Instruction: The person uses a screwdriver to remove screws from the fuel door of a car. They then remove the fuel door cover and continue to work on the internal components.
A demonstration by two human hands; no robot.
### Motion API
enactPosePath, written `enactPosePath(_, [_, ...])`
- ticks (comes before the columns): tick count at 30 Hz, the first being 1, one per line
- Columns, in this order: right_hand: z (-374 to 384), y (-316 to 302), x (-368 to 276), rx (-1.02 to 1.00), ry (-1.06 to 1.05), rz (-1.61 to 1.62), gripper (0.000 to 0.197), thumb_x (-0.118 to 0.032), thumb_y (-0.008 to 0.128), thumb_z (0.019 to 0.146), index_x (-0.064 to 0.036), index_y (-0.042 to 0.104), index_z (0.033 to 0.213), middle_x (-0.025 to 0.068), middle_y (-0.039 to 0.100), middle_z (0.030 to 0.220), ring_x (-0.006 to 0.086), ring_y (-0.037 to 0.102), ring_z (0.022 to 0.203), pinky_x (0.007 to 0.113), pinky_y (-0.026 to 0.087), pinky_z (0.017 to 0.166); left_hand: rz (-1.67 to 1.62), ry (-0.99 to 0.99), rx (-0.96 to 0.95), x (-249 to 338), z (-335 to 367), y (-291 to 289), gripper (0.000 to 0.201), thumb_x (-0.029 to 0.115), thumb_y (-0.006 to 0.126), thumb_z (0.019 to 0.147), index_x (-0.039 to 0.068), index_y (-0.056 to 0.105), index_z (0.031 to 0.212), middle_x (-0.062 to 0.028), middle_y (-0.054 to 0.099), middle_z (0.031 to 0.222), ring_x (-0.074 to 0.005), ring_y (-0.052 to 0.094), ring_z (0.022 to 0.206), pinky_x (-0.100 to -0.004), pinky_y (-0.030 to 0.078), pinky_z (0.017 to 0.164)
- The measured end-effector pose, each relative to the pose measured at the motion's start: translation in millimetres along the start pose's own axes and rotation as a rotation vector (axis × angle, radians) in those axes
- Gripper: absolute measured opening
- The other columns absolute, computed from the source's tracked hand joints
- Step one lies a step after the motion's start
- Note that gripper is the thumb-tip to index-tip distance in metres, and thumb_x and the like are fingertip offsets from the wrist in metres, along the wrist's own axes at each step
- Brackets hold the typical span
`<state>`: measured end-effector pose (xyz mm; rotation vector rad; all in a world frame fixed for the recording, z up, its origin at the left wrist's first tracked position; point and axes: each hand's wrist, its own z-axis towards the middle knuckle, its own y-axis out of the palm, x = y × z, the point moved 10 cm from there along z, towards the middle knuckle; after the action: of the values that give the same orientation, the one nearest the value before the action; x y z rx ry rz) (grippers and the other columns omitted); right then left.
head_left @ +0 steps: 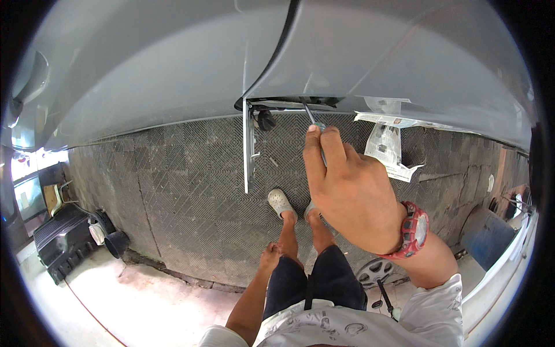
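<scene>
My right hand (350, 194), with a red watch (411, 231) on its wrist, grips a screwdriver (313, 120) by its teal handle. The shaft points up into a dark gap (289, 103) at the lower edge of a grey car body panel (404, 58). My left hand (270, 254) hangs by my left thigh with the fingers loosely curled and nothing in it. A thin metal bracket (248, 147) hangs down from the gap, left of the screwdriver.
Masking paper (386, 141) is taped under the panel at right. Dark ribbed floor mats (185, 191) lie below, and my feet stand on them in grey clogs (281, 202). Black plastic parts (63, 240) sit at left, a wheel rim (374, 270) and a blue barrel (484, 237) at right.
</scene>
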<state>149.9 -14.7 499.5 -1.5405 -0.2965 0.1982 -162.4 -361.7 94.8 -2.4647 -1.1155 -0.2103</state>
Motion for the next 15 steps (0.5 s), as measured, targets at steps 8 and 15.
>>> enactPosePath(8, [-2.4, 0.3, 1.6, 0.023, -0.003, 0.008, 0.063, -0.011, 0.075, 0.076, 0.0129, 0.063, 0.133, 0.0155, 0.059, 0.115, 0.0134, 0.068, 0.079, 0.023, 0.055, 0.057, -0.049, 0.096, -0.016, 7.6, -4.3, 4.4, 0.026, 0.020, 0.056, 0.110, 0.001, 0.073, 0.116, -0.0163, 0.079, 0.113, -0.0274, 0.077, 0.106, -0.0403, 0.060, 0.092])
enactPosePath(15, [-2.1, 1.1, 2.1, 0.046, -0.011, -0.008, 0.063, -0.012, 0.075, 0.075, 0.0120, 0.064, 0.131, 0.0122, 0.058, 0.109, 0.0118, 0.065, 0.075, 0.023, 0.053, 0.055, -0.012, 0.077, -0.011, -5.6, -1.0, 10.2, 0.026, 0.021, 0.054, 0.112, 0.002, 0.071, 0.118, -0.0153, 0.079, 0.119, -0.0306, 0.077, 0.113, -0.0411, 0.060, 0.094])
